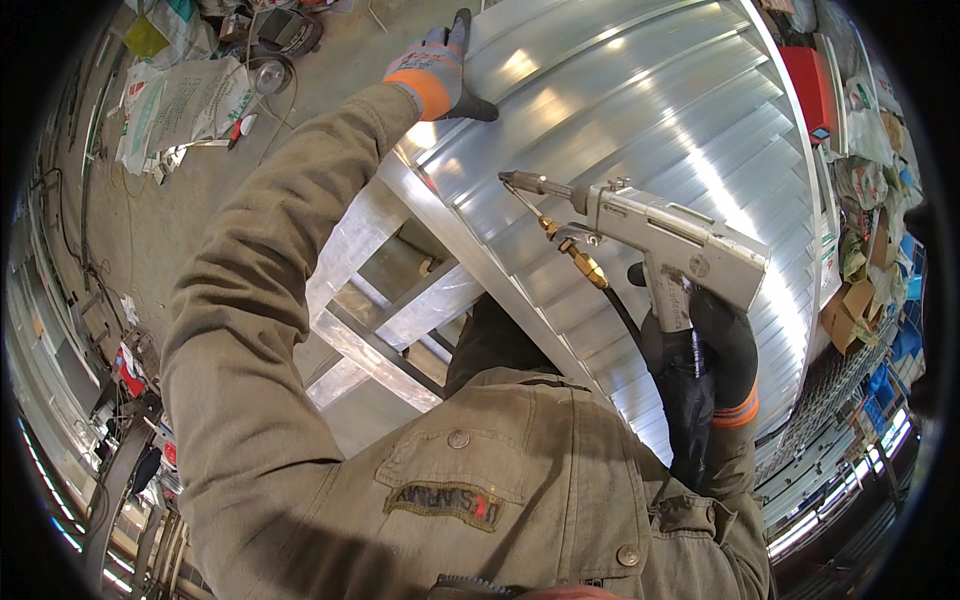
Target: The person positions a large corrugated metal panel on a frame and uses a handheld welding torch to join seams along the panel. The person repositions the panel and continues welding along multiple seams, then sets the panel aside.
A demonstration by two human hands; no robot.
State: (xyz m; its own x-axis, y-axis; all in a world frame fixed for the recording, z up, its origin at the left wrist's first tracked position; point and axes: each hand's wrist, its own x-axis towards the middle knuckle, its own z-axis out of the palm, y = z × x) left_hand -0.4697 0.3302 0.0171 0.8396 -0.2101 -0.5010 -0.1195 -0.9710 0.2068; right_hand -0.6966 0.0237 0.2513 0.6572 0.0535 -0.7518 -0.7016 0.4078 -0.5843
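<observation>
My right hand (727,345), in a dark glove with an orange cuff, is wrapped round the grip of a silver pistol-shaped welding gun (680,235). The gun's nozzle points left, above a ribbed, shiny metal panel (590,130). Brass fittings and a black hose hang below its barrel, and a thick black-wrapped cable leaves the grip. At the panel's far left edge my left hand (435,75), gloved in grey and orange, lies with fingers and thumb spread, holding nothing. Below the panel's near edge is a metal frame (375,320) with crossing bars.
On the floor at upper left lie a white printed sack (190,105) and a coiled cable with clutter. Beyond the panel's right side stand a red box (805,90), a cardboard box (850,310) and plastic bags. Long metal strips lie along the far left.
</observation>
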